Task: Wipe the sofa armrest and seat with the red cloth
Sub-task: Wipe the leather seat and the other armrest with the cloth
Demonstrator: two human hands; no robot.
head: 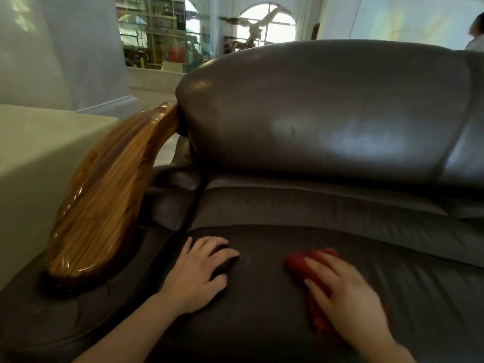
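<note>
The dark leather sofa seat (pixel 262 310) fills the lower half of the head view. A red cloth (pixel 298 263) lies bunched on it at the lower right, and my right hand (pixel 348 297) presses down on top of it with the fingers spread. My left hand (pixel 199 271) rests flat on the bare seat a little to the left, fingers apart, holding nothing. The glossy wooden armrest (pixel 104 203) curves up along the left side of the seat, just left of my left hand.
The padded leather backrest (pixel 327 113) rises behind the seat. A pale stone block (pixel 34 153) stands left of the armrest. Far back are glass shelves (pixel 157 30), a wooden sculpture (pixel 256 27) by an arched window, and a person (pixel 476 32) at the right edge.
</note>
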